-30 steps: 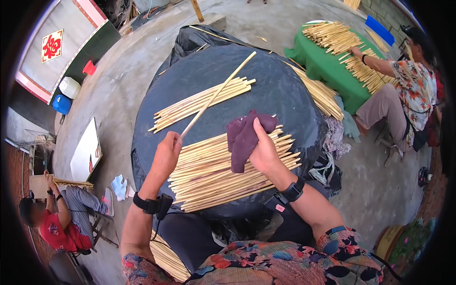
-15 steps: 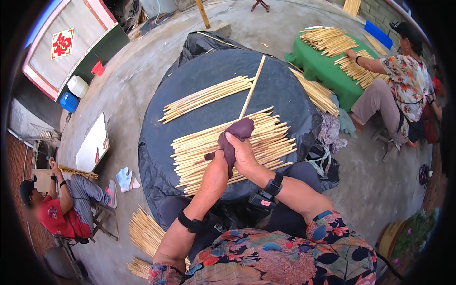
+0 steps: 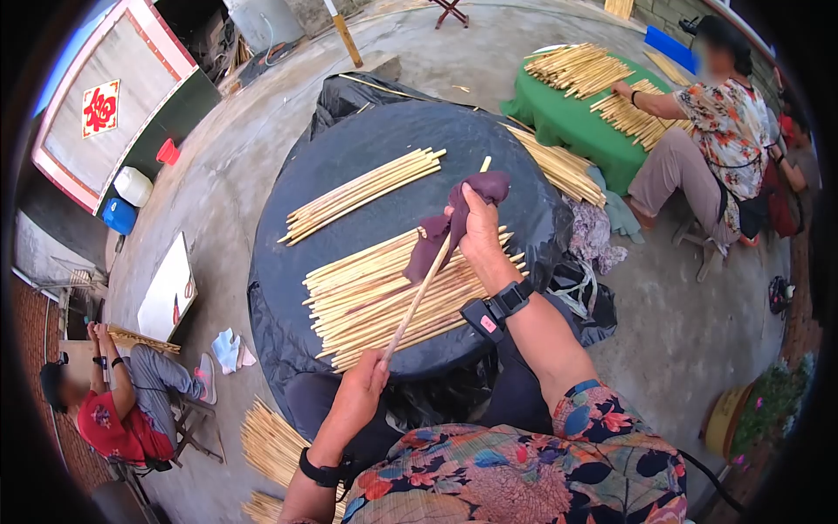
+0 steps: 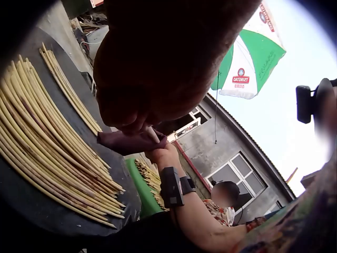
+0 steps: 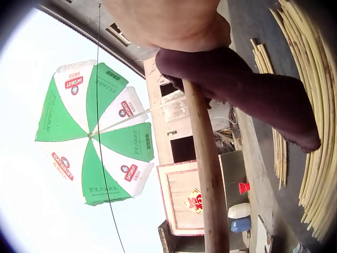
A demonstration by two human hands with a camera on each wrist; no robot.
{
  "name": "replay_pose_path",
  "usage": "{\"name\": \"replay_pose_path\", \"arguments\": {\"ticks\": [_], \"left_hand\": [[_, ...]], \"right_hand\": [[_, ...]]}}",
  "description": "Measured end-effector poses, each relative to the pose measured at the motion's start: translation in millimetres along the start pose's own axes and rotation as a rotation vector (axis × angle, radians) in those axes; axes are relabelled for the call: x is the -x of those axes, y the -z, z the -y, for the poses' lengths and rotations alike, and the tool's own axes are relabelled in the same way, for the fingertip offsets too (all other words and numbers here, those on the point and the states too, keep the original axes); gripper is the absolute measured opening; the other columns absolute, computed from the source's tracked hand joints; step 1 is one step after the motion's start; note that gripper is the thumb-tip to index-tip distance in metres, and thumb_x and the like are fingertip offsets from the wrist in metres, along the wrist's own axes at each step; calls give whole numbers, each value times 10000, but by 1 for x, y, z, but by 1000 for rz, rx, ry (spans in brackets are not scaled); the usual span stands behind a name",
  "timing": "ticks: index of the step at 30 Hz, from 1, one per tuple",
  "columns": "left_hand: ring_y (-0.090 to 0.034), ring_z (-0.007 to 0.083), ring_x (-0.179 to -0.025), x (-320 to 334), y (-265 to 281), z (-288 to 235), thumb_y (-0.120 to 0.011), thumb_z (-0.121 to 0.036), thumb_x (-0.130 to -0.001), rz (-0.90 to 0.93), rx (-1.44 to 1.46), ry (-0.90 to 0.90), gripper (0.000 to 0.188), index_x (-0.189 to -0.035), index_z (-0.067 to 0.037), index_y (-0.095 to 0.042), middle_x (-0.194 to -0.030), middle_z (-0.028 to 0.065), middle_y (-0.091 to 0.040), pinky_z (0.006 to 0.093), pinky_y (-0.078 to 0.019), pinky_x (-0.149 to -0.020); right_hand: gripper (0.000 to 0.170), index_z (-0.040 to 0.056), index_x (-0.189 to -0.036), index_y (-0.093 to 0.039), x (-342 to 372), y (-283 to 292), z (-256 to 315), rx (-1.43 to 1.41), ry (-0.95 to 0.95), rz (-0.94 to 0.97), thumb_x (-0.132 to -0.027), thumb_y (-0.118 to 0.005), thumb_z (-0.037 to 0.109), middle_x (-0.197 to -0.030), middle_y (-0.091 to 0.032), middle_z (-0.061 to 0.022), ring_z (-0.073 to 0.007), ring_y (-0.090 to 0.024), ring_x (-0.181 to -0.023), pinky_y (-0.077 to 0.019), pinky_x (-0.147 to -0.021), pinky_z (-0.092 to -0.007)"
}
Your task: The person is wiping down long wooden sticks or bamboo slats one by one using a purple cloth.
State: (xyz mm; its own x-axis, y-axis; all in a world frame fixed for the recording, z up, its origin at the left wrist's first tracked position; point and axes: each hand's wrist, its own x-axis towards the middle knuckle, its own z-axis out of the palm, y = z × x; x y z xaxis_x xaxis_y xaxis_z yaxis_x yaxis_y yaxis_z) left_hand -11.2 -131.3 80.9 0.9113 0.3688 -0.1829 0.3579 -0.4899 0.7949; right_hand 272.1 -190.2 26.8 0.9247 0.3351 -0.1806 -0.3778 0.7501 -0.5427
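Note:
My left hand (image 3: 358,397) grips the near end of a long pale stick (image 3: 410,319), low over the table's front edge. Farther up that stick, my right hand (image 3: 480,231) holds a dark purple cloth (image 3: 489,185) wrapped around it. The stick's far tip pokes out beyond the cloth. In the right wrist view the cloth (image 5: 253,100) hangs in a loose flap beside the stick (image 5: 202,158). Below my hands a wide layer of similar sticks (image 3: 384,306) lies on the round table (image 3: 284,271) covered in black plastic. A smaller row of sticks (image 3: 362,194) lies behind it.
More sticks (image 3: 559,166) rest at the table's right edge, and others (image 3: 271,441) on the floor at my left. A person (image 3: 733,131) sits at a green-covered table (image 3: 541,109); another person (image 3: 113,410) sits at the left. Rags (image 3: 594,231) hang at the right.
The cloth came around the stick as both hands met over the pile. Since then my left hand has drawn back toward my body, and my right hand with the cloth has moved away up the stick.

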Motion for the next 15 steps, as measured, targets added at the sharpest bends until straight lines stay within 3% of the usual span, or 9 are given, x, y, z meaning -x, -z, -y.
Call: {"name": "replay_pose_path", "arguments": {"ticks": [6, 7, 8, 10, 12, 13, 15], "left_hand": [[-477, 162, -555, 48, 23, 2, -442, -103, -885, 8, -85, 62, 121, -969, -20, -466, -627, 64, -480, 269, -407, -536], [-483, 172, -552, 53, 25, 5, -457, -101, -878, -11, -86, 66, 115, -957, -19, -473, -627, 70, -483, 270, -408, -536], [-483, 172, -552, 59, 28, 8, -457, -101, -878, -12, -79, 69, 115, -957, -19, -473, -627, 70, -483, 270, -408, -536], [-480, 153, -556, 71, 35, 15, -481, -95, -866, -27, -127, 116, 114, -950, -17, -479, -623, 62, -478, 264, -405, -535], [-465, 111, -561, 86, 43, 26, -499, -79, -856, -46, -72, 151, 112, -947, -15, -484, -624, 31, -479, 240, -397, -533], [-456, 91, -570, 91, 45, 32, -500, -70, -855, -90, 2, 191, 107, -946, -16, -485, -628, 12, -477, 223, -391, -538], [-436, 51, -560, 93, 44, 31, -501, -58, -855, -163, 148, 225, 86, -937, -32, -489, -646, -23, -484, 183, -376, -513]], "right_hand": [[138, 75, -855, -510, -8, 8, 18, -5, 41, -45, -805, -596, 172, -783, -518, -36, -153, -497, -650, -441, -547, -291], [147, 79, -865, -511, -10, 12, 16, -31, 50, 32, -804, -597, 181, -794, -518, -32, -156, -503, -668, -447, -558, -313], [155, 83, -875, -513, -13, 15, 16, -58, 59, 113, -802, -598, 190, -805, -518, -29, -159, -510, -687, -454, -568, -335], [173, 75, -885, -506, -17, 17, 26, -68, 39, 57, -810, -595, 202, -813, -516, -39, -175, -507, -689, -450, -595, -339], [166, 72, -854, -508, -24, 22, 42, -238, 2, 197, -834, -567, 225, -767, -503, -44, -184, -485, -665, -432, -618, -310], [270, 52, -956, -513, -24, 25, 46, -185, 24, 338, -861, -510, 305, -890, -540, -76, -225, -521, -798, -436, -751, -356], [337, 41, -1023, -496, -11, 15, 49, -250, -43, 321, -870, -477, 340, -982, -533, -93, -241, -511, -892, -406, -825, -379]]}}
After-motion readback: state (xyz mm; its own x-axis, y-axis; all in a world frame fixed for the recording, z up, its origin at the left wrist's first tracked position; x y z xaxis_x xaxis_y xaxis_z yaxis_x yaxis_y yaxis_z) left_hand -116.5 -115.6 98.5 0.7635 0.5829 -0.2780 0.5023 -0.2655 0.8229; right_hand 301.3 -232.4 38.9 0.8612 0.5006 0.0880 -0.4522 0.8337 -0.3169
